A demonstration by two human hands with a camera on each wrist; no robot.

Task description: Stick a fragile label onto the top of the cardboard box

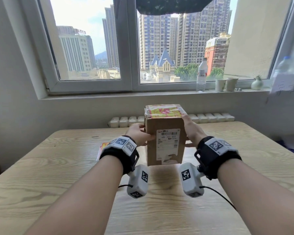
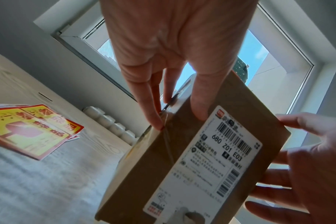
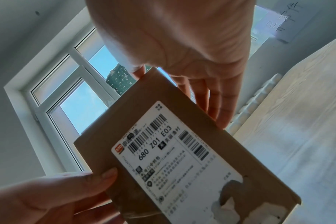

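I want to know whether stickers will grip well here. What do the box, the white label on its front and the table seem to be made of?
The box looks like plain matte brown cardboard, with glossy clear tape at its top edge. The white label seems thin printed paper; its torn lower part bares the brown beneath. The table shows pale wood grain, whether solid or laminate I cannot tell.

The left hand (image 2: 175,50) grips the cardboard box (image 2: 182,151) at its upper left edge, thumb on the brown face beside the white shipping label (image 2: 205,163), fingers on the taped side. The right hand (image 2: 305,163) holds the box's right edge with spread fingers. Left of the box, a stack of red and yellow stickers (image 2: 32,130) lies on the table (image 2: 48,189). Behind the box are a window (image 2: 259,50) and a white radiator (image 2: 111,122).
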